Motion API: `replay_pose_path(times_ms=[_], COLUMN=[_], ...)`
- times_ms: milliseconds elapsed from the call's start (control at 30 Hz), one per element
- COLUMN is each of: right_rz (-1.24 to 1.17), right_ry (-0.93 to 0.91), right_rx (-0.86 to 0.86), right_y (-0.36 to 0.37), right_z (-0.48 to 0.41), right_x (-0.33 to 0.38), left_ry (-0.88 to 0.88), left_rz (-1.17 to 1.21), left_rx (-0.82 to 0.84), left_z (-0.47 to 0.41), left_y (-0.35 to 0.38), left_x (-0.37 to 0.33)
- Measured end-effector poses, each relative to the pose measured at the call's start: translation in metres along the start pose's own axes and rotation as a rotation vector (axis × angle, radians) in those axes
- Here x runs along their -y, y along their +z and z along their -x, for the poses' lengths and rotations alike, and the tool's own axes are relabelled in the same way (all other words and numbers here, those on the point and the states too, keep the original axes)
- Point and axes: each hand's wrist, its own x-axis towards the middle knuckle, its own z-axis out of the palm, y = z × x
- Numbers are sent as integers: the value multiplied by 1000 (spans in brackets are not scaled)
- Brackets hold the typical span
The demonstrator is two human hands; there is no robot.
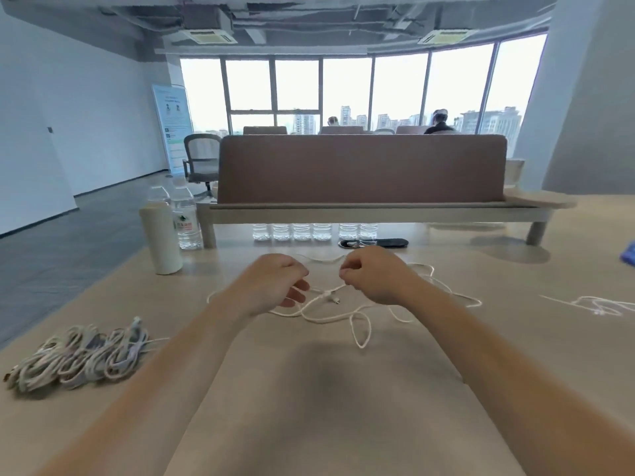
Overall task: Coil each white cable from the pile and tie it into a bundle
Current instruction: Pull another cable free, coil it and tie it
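Note:
A loose white cable point(330, 316) lies in open loops on the light wooden table point(343, 389), its plug ends near the middle between my hands. My left hand point(275, 281) hovers over the cable's left part with fingers curled, pinching a strand. My right hand point(369, 274) is curled too and pinches the cable just right of the plugs. A strand runs behind both hands. A heap of coiled white cable bundles point(79, 355) sits at the table's left edge.
A cream cylinder point(159, 235) and a water bottle point(185, 218) stand at the back left. Several bottles point(314, 231) line up under a brown desk divider point(360, 170). Another loose white cable point(598, 305) lies far right, beside a blue object point(628, 255).

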Motion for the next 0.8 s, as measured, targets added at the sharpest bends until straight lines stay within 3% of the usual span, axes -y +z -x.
replay_pose_path(times_ms=[133,233,433,600,800], right_rz=[94,116,321,392,304], right_ry=[238,299,258,269,218], right_rx=[-32,25,233,196,69], right_y=[-9,-8,18,32,4], right_z=[0,2,7,6,-7], right_x=[-51,-75,-93,-100,-91], left_ry=[4,-13,-64,-110,-88], left_rz=[-24,-62,-168,-180,-102], left_rx=[72,125,178,237,138], left_z=[-13,-25,-46,-55,-62], left_y=[34,53,86,100,87], left_x=[-5,-5,5,11,1])
